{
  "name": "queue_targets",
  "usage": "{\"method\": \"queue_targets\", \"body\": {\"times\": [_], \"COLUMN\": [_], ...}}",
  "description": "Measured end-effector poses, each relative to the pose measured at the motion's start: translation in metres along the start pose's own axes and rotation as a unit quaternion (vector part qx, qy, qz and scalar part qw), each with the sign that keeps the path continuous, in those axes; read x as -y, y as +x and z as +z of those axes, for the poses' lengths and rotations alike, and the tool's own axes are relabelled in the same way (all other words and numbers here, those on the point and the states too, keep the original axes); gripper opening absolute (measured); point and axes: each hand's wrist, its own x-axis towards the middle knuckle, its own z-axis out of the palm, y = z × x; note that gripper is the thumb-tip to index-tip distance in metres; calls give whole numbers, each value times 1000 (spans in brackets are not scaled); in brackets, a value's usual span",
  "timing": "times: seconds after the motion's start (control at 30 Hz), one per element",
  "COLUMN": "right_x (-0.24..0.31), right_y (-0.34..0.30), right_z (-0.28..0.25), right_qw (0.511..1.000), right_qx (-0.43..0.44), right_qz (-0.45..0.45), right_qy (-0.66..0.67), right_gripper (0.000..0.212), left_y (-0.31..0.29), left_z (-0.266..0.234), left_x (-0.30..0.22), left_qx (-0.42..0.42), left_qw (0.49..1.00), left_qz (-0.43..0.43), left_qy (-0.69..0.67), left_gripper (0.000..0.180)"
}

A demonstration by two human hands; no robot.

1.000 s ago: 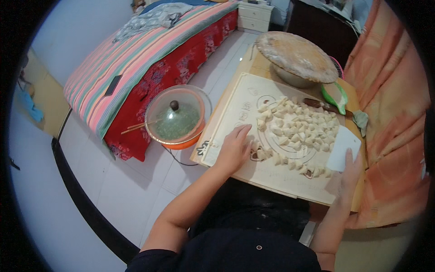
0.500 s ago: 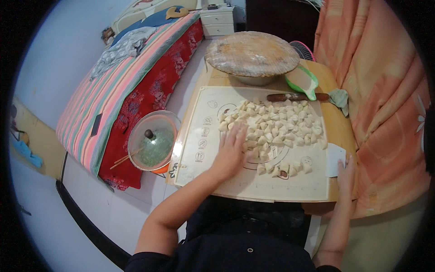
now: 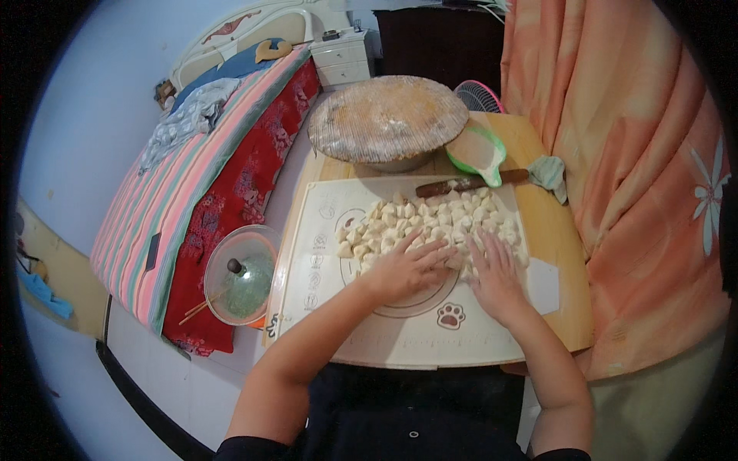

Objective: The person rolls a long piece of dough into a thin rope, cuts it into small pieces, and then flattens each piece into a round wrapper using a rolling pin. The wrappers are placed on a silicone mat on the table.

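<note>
Many small pale dough pieces lie heaped across the far half of a cream printed baking mat. My left hand is spread palm down against the near edge of the pile, fingers pointing to the right. Beside it, my right hand rests with fingers stretched away from me, touching the pieces at the pile's right part. Neither hand grips anything; pieces under the palms are hidden. A white flat dough scraper lies at the mat's right edge, just right of my right hand.
Behind the pile lie a dark rolling pin, a greenish cloth and a green scoop of flour. A round woven lid covers a basin. Left of the table stands a lidded pot with chopsticks; an orange curtain hangs right.
My right hand has left the scraper and come onto the dough pieces. The near row of pieces has joined the pile. My left hand has turned its fingers rightward. The view has shifted.
</note>
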Motion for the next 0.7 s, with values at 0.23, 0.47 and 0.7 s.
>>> {"method": "queue_targets", "body": {"times": [0.23,0.47,0.7], "right_x": [-96,-179,-146], "right_y": [151,261,237], "right_z": [-28,30,-14], "right_qw": [991,963,914], "right_qx": [-105,229,104], "right_qz": [42,136,237], "right_qy": [71,-29,314], "right_gripper": [36,38,31], "left_y": [-49,-104,-115], "left_z": [-37,-44,-47], "left_x": [-51,-55,-50], "left_qx": [-111,-173,-188], "left_qw": [958,907,889], "left_qz": [-211,-339,-376], "left_qy": [-161,-178,-183], "left_gripper": [56,57,54]}}
